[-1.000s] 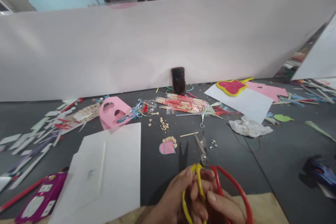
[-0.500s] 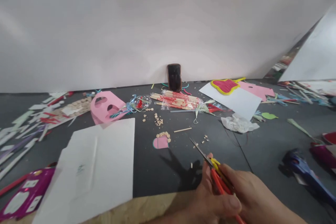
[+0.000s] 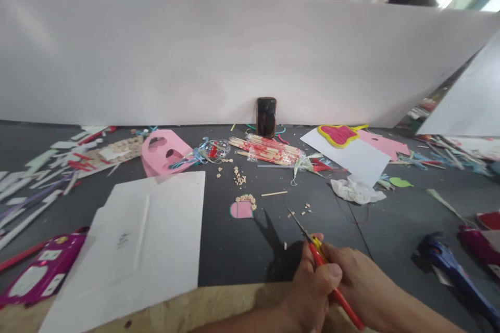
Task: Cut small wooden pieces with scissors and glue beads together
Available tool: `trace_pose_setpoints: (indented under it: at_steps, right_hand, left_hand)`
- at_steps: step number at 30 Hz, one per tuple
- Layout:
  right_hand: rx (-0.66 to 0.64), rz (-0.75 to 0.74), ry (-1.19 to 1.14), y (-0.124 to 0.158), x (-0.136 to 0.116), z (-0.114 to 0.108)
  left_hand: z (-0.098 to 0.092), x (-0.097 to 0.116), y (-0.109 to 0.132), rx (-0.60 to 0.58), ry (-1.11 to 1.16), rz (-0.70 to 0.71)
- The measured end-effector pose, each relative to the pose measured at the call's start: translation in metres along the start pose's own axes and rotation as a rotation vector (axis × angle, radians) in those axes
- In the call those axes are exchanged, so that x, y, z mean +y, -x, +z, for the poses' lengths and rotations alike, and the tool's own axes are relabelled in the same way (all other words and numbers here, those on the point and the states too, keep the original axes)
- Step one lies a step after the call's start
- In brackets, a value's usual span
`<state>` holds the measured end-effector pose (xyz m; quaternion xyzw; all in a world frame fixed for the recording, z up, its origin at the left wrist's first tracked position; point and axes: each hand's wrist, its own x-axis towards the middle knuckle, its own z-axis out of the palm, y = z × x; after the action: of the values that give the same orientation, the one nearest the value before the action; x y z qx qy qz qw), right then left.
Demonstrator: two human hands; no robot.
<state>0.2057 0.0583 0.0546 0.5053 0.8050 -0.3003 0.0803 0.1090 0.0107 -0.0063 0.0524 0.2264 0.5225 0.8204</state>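
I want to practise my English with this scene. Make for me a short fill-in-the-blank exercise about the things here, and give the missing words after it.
The left hand and the right hand hold scissors with red and ____ handles.
The phone stands against a large ____ board.
A large paper sheet lies to the ____ of the scissors, on the dark grey work surface.

Missing words: yellow; white; left.

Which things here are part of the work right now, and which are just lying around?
In use:
- left hand
- right hand
- red-and-yellow scissors

Lying about:
- black phone
- pink holed paper cutout
- cellophane-wrapped wooden sticks
- crumpled white tissue
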Motion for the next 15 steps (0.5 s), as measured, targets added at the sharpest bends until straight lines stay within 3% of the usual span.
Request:
trace_pose_setpoints:
  at_steps: [7,15]
  right_hand:
    - [0.062,-0.023,-0.085,-0.001,0.006,0.007]
    - [0.172,-0.073,-0.271,0.001,0.009,0.005]
  left_hand:
    - [0.001,0.010,0.000,0.007,-0.003,-0.027]
    - [-0.002,0.038,-0.001,-0.228,-0.261,0.025]
